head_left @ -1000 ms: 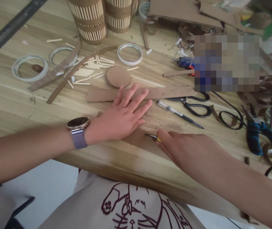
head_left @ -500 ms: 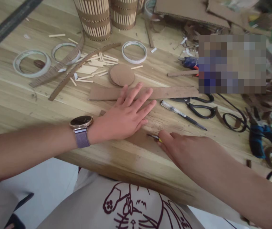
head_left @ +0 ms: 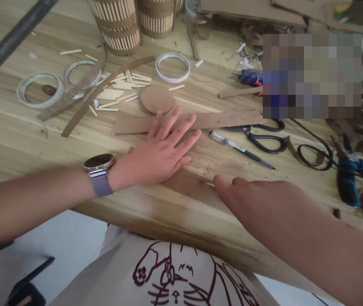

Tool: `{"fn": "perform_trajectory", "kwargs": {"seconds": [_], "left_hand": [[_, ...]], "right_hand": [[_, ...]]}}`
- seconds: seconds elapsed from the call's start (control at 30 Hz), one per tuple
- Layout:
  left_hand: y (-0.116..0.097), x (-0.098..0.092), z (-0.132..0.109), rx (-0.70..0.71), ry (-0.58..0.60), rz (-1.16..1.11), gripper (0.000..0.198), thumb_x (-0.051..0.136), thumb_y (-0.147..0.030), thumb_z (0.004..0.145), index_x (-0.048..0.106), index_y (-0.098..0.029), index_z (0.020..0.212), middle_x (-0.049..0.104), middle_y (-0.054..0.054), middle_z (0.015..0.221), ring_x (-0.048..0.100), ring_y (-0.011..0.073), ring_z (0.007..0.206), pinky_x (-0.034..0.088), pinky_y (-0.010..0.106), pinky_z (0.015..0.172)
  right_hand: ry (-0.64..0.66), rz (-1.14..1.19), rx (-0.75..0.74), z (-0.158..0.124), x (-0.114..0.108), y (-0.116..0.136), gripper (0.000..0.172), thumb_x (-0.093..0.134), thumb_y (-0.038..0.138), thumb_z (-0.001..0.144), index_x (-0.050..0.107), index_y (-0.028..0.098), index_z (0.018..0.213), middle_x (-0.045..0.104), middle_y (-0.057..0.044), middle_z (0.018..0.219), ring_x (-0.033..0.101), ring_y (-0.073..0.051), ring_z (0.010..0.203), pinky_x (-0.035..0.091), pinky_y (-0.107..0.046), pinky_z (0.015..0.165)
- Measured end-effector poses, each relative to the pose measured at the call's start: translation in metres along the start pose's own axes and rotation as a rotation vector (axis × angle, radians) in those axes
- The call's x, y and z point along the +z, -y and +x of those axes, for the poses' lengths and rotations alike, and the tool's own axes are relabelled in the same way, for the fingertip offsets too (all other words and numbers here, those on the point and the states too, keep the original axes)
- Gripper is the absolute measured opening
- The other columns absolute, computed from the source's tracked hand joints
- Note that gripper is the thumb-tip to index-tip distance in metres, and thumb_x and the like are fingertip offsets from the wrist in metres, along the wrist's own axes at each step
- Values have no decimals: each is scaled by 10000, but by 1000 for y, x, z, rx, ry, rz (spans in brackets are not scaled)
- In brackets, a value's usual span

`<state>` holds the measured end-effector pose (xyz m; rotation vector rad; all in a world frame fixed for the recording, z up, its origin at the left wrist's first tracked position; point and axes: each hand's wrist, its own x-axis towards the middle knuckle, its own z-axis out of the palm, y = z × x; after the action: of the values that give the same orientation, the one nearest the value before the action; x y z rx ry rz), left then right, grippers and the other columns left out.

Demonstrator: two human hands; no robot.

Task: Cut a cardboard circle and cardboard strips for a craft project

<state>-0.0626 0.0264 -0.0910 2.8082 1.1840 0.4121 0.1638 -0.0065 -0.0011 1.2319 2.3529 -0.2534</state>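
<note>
1. Closest of all is the person's pale shirt (head_left: 175, 272) with a dark red drawing on it. It is just below the near edge of the wooden table (head_left: 137, 210).
2. The right hand (head_left: 248, 193) rests by that edge with its back up. Its fingers bend down onto a brown cardboard piece (head_left: 188, 187). A thin pale tip (head_left: 210, 184) peeks out at its fingertip. The hand hides the rest, so it is not clear if it grips anything.
3. The left hand (head_left: 159, 155) is open and flat with its fingers spread. It presses down on the other end of the same cardboard piece. A round watch (head_left: 100, 163) sits on that wrist.
4. A little farther, to the right, lie a pen (head_left: 239, 148) and black scissors (head_left: 264, 138).
5. A long cardboard strip (head_left: 226, 120) lies across the table. The longest fingers of the left hand reach over it.
6. Just behind the strip is a cardboard circle (head_left: 156, 98).
7. Next come many little wooden sticks (head_left: 120, 87) and a white tape ring (head_left: 172, 66).
8. Farthest away stand two round holders made of sticks (head_left: 117, 25).
</note>
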Motion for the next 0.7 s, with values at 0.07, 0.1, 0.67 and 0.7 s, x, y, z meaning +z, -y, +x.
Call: {"fn": "perform_trajectory", "kwargs": {"seconds": [0.07,0.1,0.67,0.7], "left_hand": [[0,1,0,-4,-9,-21,531,455,-304,1048,391,-116,1540,283,230,1654,133,470,1547,123,731,1204],[0,1,0,-5,-14,-27,536,462,-294,1043,386,-123,1545,283,227,1655,128,467,1549,121,732,1204],[0,-1,-1,13,10,56,552,459,-234,1027,373,-96,1555,303,240,1639,126,483,1543,155,753,1185],[0,-1,0,10,20,61,552,448,-242,1031,371,-101,1559,299,235,1642,125,480,1544,154,752,1186]], "right_hand": [[133,-74,-26,-6,6,-7,425,534,-73,626,652,236,893,660,-3,598,663,-196,466,315,-257,397],[154,-96,-39,-9,9,-11,434,527,-75,638,648,232,920,675,-13,629,682,-209,489,328,-261,402],[-36,-48,-149,-64,61,-69,585,484,-95,696,603,240,1160,665,-8,707,660,-190,482,327,-258,406],[-59,-69,-147,-67,63,-70,603,479,-99,690,599,246,1170,652,-2,697,651,-188,474,312,-260,406]]}}
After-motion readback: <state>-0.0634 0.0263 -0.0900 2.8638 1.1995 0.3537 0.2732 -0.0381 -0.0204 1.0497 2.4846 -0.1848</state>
